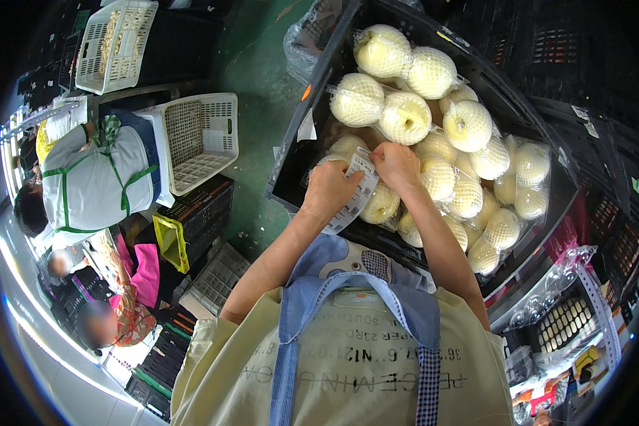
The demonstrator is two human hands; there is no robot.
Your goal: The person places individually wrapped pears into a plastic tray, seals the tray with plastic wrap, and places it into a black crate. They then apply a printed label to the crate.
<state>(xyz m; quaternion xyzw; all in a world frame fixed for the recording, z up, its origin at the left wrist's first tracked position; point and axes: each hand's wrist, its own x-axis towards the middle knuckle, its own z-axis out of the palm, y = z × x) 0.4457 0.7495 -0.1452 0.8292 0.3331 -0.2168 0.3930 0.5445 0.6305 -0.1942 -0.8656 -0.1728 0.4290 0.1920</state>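
Observation:
Over the near left part of a black plastic crate [293, 128], my left hand [327, 191] holds a strip of printed white labels [354, 205] between thumb and fingers. The fingertips of my right hand [396, 164] pinch at the upper end of that strip. The crate holds many pale yellow round fruits in foam nets, packed in clear plastic; one pack [404, 118] lies just beyond my right hand. A netted fruit [381, 205] lies partly under the strip. What exactly my right fingertips grip is too small to tell.
White plastic baskets [199, 144] stand at the left, near a person in white with green apron ties [106, 173]. More people are at the lower left. Black crates [559, 48] are stacked at the right. A clear plastic bag [303, 42] lies beyond the crate.

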